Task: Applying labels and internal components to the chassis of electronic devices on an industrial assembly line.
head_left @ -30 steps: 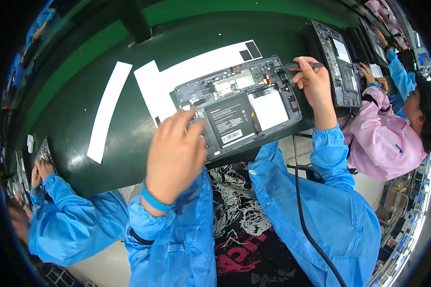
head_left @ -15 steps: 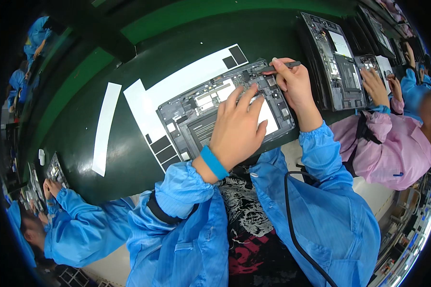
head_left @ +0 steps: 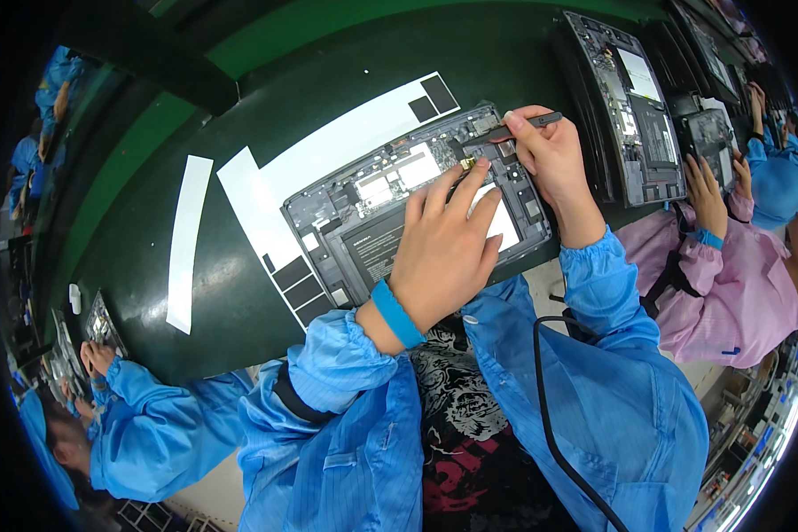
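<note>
An opened laptop base [head_left: 306, 206], its circuit board and black battery [head_left: 368, 253] exposed, lies on a white sheet with black rectangles [head_left: 324, 137]. Across it rests my left hand [head_left: 439, 235], fingers stretched out, fingertips by a small gold-coloured part [head_left: 467, 164] on the board. Between thumb and fingers my right hand [head_left: 554, 164] holds dark tweezers [head_left: 541, 121] above the laptop's far right corner. The tweezers' tips point left toward the board; whether they grip anything is too small to tell. A blue band circles my left wrist.
A white strip [head_left: 189, 244] lies on the dark green table [head_left: 142, 275] to the left. More opened laptop bases [head_left: 638, 115] stand stacked at the right. A co-worker in pink [head_left: 718, 275] works beside them; another in blue [head_left: 164, 434] works at the left.
The small gold-coloured part now shows at my left fingertips. My right hand has shifted slightly right and down with the tweezers. The co-worker on the right has moved their hands.
</note>
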The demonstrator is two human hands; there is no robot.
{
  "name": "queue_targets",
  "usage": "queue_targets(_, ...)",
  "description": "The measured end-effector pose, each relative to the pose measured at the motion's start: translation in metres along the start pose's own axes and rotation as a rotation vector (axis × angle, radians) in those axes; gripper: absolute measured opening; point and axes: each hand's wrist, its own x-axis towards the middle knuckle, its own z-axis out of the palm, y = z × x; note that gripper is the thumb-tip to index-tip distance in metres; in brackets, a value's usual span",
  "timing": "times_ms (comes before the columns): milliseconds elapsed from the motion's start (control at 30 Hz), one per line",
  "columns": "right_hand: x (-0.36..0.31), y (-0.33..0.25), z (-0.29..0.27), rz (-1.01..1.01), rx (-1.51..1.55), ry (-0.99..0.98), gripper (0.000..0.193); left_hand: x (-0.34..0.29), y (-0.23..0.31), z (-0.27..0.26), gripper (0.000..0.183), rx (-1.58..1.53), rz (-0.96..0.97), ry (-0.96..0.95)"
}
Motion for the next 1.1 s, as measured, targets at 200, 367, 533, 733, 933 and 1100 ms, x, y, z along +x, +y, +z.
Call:
queue_targets(200,-0.001,-0.001,0.000,0.006,-0.024,0.011,0.019,-0.001,-0.001,0.001,0.042,0.000,0.001,0.000)
queue_targets(367,-0.001,-0.001,0.002,0.011,-0.047,0.022,0.019,-0.001,-0.001,0.000,0.043,-0.008,-0.002,-0.002)
queue_targets(533,-0.003,-0.002,0.003,0.012,-0.044,0.021,0.019,0.001,-0.002,0.001,0.046,0.008,-0.023,0.020)
queue_targets(733,-0.003,-0.003,0.004,0.005,-0.063,0.019,0.019,0.005,0.001,0.002,0.053,0.122,-0.032,0.029)
queue_targets(933,-0.004,-0.005,0.006,-0.027,-0.057,0.058,0.020,0.013,0.010,0.016,0.063,0.309,-0.090,0.029)
queue_targets(1100,-0.003,0.001,0.002,-0.142,-0.050,0.097,0.025,0.015,0.016,0.020,0.068,0.456,-0.145,0.074)
